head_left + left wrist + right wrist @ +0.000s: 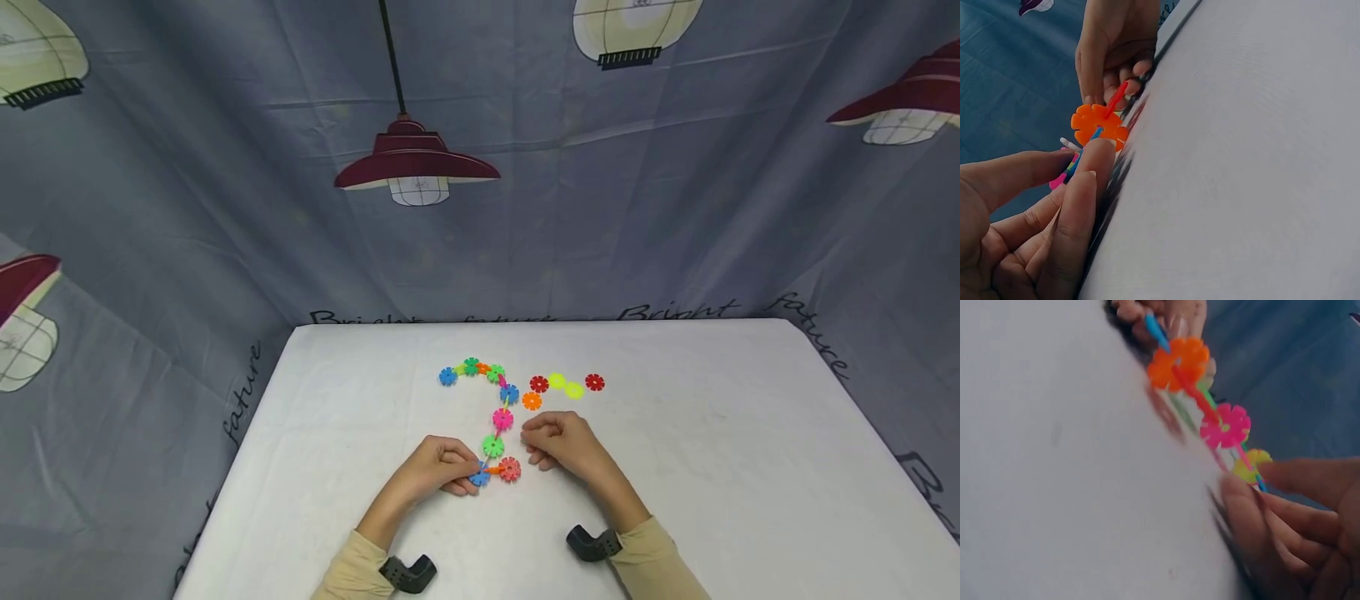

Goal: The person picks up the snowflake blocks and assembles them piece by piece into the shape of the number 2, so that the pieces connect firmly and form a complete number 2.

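Note:
A curved chain of flower-shaped plastic discs (503, 419) lies on the white table, its discs slotted together face-on and edge-on in blue, green, pink, orange and yellow. My left hand (435, 468) pinches the blue disc (479, 477) at its near end between thumb and fingers. From that disc an orange disc (1094, 122) sticks out, joined to a red disc (510, 469). Right of the chain, my right hand (566, 442) hovers with loosely curled fingers. Nothing shows in its grasp; the yellow disc (1252, 464) beyond its fingertips appears to belong to the chain.
Loose discs lie beyond the right hand: a red disc (539, 384), an orange disc (532, 402), two yellow discs (574, 390) and another red disc (595, 382). The white table (712, 433) reaches back to a grey curtain (540, 225) printed with lamps.

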{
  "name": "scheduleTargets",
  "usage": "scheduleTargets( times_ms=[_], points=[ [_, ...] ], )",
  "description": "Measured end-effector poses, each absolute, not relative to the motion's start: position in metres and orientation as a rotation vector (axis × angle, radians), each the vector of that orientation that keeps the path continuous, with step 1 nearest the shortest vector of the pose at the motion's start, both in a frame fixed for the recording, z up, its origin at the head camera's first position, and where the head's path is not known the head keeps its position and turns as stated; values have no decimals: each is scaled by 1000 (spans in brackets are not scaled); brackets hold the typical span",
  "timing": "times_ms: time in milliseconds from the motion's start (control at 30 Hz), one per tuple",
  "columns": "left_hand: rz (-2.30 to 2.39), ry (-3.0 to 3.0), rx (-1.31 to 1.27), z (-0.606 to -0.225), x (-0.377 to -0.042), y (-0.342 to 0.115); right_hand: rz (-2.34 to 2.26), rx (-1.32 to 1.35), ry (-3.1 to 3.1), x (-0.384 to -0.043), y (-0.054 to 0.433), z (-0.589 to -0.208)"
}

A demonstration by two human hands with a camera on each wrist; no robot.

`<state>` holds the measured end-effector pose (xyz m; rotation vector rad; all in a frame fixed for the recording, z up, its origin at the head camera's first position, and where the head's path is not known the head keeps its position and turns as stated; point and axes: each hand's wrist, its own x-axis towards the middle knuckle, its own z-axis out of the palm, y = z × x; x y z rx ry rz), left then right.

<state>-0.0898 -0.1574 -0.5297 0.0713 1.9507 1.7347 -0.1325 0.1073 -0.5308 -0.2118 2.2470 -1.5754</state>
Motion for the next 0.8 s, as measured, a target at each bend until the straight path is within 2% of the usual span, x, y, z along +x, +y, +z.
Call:
scheduleTargets(
  times_ms=[200, 333, 800],
  points=[
    [1725, 1943, 83, -530, -89, -156, -1165, -264, 2808, -151, 102, -532],
    [1726, 1929, 94, -531, -89, -156, -967, -311, 2899, -157, 99, -530],
    [1711, 1944, 113, -532, -90, -158, -1184, -217, 2691, -137, 113, -523]
  ],
)
